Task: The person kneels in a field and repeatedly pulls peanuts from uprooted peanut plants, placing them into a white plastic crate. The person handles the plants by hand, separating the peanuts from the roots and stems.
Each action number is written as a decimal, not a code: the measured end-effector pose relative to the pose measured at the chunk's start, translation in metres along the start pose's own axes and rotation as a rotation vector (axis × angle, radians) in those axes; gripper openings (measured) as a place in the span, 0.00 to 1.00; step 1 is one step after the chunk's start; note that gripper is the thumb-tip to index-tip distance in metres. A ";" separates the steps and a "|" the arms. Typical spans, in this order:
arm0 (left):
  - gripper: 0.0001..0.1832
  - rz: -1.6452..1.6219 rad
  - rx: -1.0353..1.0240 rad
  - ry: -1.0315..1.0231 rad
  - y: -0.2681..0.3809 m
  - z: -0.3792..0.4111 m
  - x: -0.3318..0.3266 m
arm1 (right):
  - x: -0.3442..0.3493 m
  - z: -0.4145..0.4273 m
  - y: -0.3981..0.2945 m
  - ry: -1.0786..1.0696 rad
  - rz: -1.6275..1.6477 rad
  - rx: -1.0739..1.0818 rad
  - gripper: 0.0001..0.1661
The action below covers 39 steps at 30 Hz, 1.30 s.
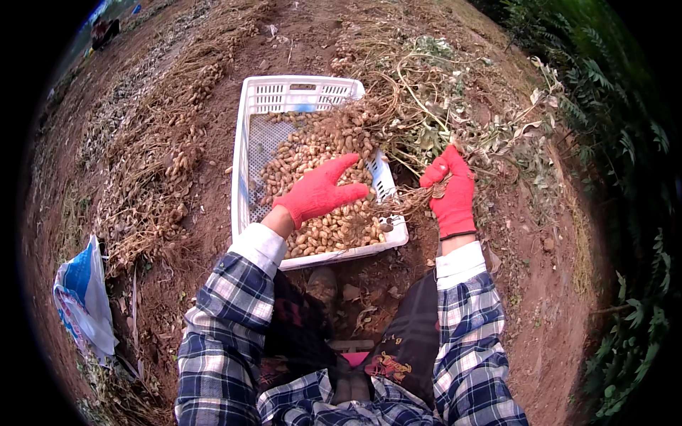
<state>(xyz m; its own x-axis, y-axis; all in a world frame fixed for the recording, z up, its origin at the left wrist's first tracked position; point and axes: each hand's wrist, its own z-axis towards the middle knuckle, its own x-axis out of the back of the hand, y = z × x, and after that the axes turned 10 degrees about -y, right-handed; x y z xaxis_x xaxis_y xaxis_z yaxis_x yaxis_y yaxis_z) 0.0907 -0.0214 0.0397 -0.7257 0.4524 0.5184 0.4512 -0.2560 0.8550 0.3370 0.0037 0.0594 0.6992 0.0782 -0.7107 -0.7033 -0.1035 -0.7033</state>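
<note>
A white plastic crate (241, 160) stands on the soil before me, holding many unshelled peanuts (319, 234). My left hand (325, 190), in a red knit glove, is over the peanuts with thumb and fingers apart and nothing seen between them. My right hand (452, 186), in the same kind of glove, is closed on a dried peanut plant (407, 201) just right of the crate. The plant's roots reach over the crate's right edge. More peanut plants (383, 109) with roots and pods lie across the crate's upper right corner and beyond it.
Rows of pulled peanut plants (170, 160) lie on the brown soil at the left. A white and blue plastic bag (88, 298) is at the lower left. Green leafy bushes (628, 160) line the right side. My legs and a shoe (322, 285) are below the crate.
</note>
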 end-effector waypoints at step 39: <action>0.22 -1.504 -0.591 0.341 -0.023 -0.031 0.079 | -0.019 0.005 0.061 -0.316 -1.663 -0.118 0.36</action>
<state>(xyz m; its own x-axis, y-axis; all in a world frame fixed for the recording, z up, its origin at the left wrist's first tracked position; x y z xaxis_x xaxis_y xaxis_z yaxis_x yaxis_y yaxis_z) 0.0071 -0.0067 0.0617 -0.4112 0.4040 -0.8172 -0.9073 -0.0946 0.4098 0.2800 0.0009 0.0294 0.5561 0.3491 0.7543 0.7333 0.2212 -0.6430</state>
